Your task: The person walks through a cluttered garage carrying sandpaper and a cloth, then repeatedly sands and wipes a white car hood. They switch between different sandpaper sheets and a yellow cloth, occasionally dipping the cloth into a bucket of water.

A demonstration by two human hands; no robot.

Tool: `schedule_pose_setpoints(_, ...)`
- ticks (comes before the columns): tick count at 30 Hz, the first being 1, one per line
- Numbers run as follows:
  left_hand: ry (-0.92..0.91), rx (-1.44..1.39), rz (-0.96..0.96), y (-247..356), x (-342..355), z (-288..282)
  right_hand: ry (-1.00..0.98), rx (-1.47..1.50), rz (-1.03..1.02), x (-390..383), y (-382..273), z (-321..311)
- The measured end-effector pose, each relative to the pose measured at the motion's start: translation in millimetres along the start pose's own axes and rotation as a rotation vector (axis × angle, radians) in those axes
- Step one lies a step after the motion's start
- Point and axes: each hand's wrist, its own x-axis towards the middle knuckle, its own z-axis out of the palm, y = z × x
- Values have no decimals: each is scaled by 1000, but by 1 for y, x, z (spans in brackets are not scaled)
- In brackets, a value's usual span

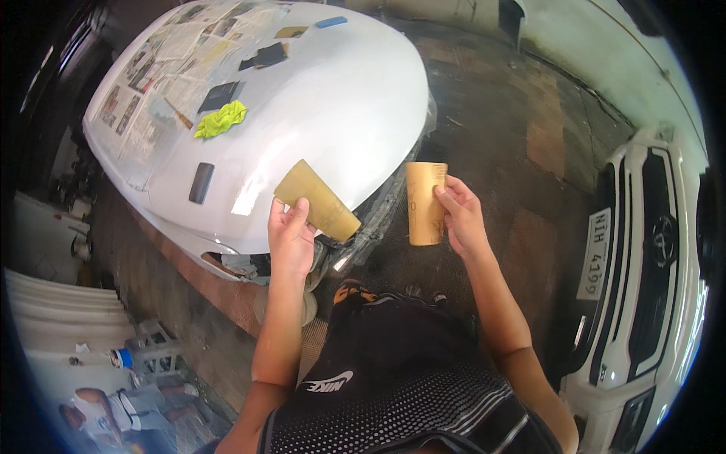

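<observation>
My left hand [290,238] holds a curled sheet of tan sandpaper [316,200] over the front edge of a white car hood [333,98]. My right hand [461,219] holds a second tan sandpaper piece [425,203], rolled and upright, off the hood's right side above the floor. The two pieces are apart, roughly a hand's width between them.
On the hood lie a yellow-green rag [221,119], dark sanding sheets [219,96], a dark sanding block [201,183] and newspaper masking [151,76] over the windshield. A white car [643,287] stands at right. Another person [121,408] sits at lower left. Brown stained floor [522,129] lies between the cars.
</observation>
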Motion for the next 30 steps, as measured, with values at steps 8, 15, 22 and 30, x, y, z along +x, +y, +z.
schedule_pose_setpoints(8,-106,49,-118,16,5,-6,-302,264,162,-16,12,73)
schedule_pose_setpoints(15,64,14,122,48,0,-73,-211,3,129,0,61,136)
schedule_pose_setpoints(22,-317,-29,-227,57,-15,-75,-273,-17,235,-8,91,178)
schedule_pose_setpoints(30,45,612,132,42,-13,-85,-336,32,274,-28,72,170)
